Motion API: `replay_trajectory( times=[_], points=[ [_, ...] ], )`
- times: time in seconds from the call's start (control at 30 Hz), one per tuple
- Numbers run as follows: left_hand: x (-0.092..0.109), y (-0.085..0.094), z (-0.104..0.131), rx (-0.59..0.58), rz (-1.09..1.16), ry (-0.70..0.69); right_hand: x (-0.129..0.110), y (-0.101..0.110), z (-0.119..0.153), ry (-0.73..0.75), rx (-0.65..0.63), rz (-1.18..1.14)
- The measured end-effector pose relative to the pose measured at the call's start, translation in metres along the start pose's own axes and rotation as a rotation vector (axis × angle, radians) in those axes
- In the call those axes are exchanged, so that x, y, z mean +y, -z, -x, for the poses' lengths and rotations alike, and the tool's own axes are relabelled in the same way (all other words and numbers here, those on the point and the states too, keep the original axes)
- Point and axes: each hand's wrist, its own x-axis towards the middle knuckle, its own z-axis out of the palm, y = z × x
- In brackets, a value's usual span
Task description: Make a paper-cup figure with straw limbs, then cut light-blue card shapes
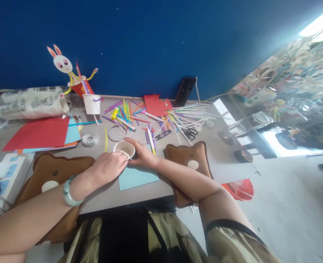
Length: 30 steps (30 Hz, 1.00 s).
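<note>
A white paper cup (125, 146) with its mouth facing up and toward me is between my hands, over the table. My left hand (108, 166) grips its near left rim, the fingertips reaching to the edge or inside. My right hand (143, 152) is wrapped round the cup's right side, thumb and fingers curved along it. Beneath my hands lies a light blue sheet of paper (139, 178). A ring of clear tape (117, 133) sits just behind the cup. The cup's lower part is hidden by my fingers.
Behind lie coloured sticks (127, 113), a torn red paper (157, 105), black scissors (191, 133) and a phone (185, 91). To the left are stacked cups (32, 109), red paper (38, 133), a tape roll (89, 139) and a rabbit figure (62, 64). Brown cushions (188, 153) lie at both sides.
</note>
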Motion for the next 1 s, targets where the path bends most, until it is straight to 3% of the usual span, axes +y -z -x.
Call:
replay_trajectory(
  times=[0.17,0.37,0.5,0.7,0.83,1.0],
  points=[
    [0.003,0.011,-0.007,-0.101,-0.009,0.059,-0.007,0.003,-0.002,-0.044,-0.025,-0.025],
    [-0.004,0.016,-0.015,-0.198,-0.069,-0.019,-0.017,0.006,-0.005,-0.127,-0.048,-0.034],
    [-0.004,0.020,-0.019,-0.258,-0.101,0.006,-0.020,0.006,-0.004,-0.122,-0.044,-0.045],
    [0.002,0.027,-0.019,-0.255,-0.070,0.020,-0.018,0.010,-0.004,-0.116,-0.060,-0.012],
    [-0.003,0.023,-0.018,-0.245,-0.064,0.008,-0.025,0.026,0.000,-0.137,-0.147,0.093],
    [-0.008,0.019,-0.014,-0.223,0.000,-0.012,-0.055,0.067,0.010,-0.239,-0.309,0.490]
  ],
)
